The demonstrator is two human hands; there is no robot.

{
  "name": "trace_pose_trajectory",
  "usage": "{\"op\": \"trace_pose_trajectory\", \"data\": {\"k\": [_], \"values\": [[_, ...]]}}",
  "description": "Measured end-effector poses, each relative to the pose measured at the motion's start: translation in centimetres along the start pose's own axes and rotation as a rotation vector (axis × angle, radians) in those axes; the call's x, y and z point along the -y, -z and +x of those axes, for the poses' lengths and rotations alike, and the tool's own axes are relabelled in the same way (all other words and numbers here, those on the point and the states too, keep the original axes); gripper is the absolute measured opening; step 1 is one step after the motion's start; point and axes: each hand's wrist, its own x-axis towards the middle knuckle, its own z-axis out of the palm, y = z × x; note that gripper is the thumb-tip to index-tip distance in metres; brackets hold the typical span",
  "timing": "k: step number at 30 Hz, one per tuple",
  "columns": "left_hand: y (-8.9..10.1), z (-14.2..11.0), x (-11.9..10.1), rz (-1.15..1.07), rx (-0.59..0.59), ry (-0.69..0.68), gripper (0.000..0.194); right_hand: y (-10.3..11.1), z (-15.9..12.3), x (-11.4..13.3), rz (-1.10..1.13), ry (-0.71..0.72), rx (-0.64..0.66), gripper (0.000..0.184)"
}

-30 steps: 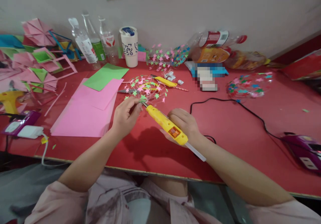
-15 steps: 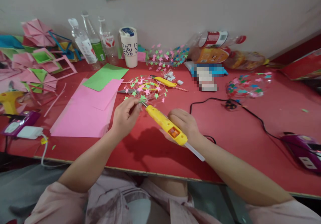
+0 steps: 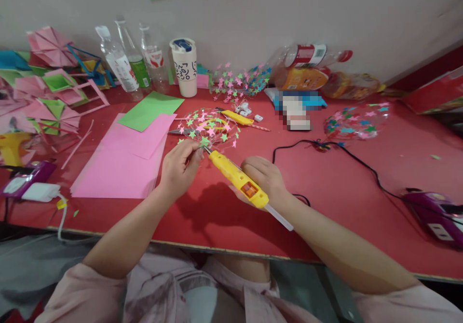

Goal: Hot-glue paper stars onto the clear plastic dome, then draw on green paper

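A yellow hot glue gun (image 3: 229, 172) lies in my right hand (image 3: 265, 178), whose fingers are wrapped round its grip. A clear glue stick (image 3: 279, 217) sticks out of its back end. My left hand (image 3: 180, 168) pinches a small green paper star (image 3: 204, 141) between thumb and fingertips, and the gun's metal nozzle meets it there. Just beyond sits a clear rounded plastic piece (image 3: 213, 129) dotted with pink and green stars. A yellow utility knife (image 3: 237, 117) and partly hidden scissors (image 3: 177, 132) lie by it.
Pink paper sheets (image 3: 112, 168) and a green sheet (image 3: 152, 110) lie to the left. Plastic bottles (image 3: 119, 62) and a white tumbler (image 3: 184, 69) stand at the wall. A black cord (image 3: 361, 161) runs to a purple power strip (image 3: 432, 217) at right. Another star-covered piece (image 3: 356, 122) rests nearby.
The whole view has shifted very slightly. Both hands, the glue gun and the star keep nearly the same pose, nozzle still at the star.
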Motion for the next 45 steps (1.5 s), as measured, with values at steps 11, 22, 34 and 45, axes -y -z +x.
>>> {"op": "trace_pose_trajectory", "data": {"k": [11, 22, 34, 45], "values": [[0.5, 0.0, 0.9, 0.043, -0.082, -0.038, 0.017, 0.1, -0.2, -0.4, 0.015, -0.037, -0.016, 0.016], [0.2, 0.0, 0.4, -0.51, 0.088, 0.378, 0.013, -1.3, -0.4, 0.6, 0.125, -0.108, 0.64, 0.039], [-0.5, 0.1, -1.5, -0.809, 0.434, 0.655, 0.016, 0.3, 1.5, -0.2, -0.031, 0.087, -0.032, 0.017], [-0.5, -0.2, -2.1, -0.738, 0.534, 0.581, 0.019, 0.9, 2.1, -1.0, -0.095, 0.244, -0.012, 0.009]]}}
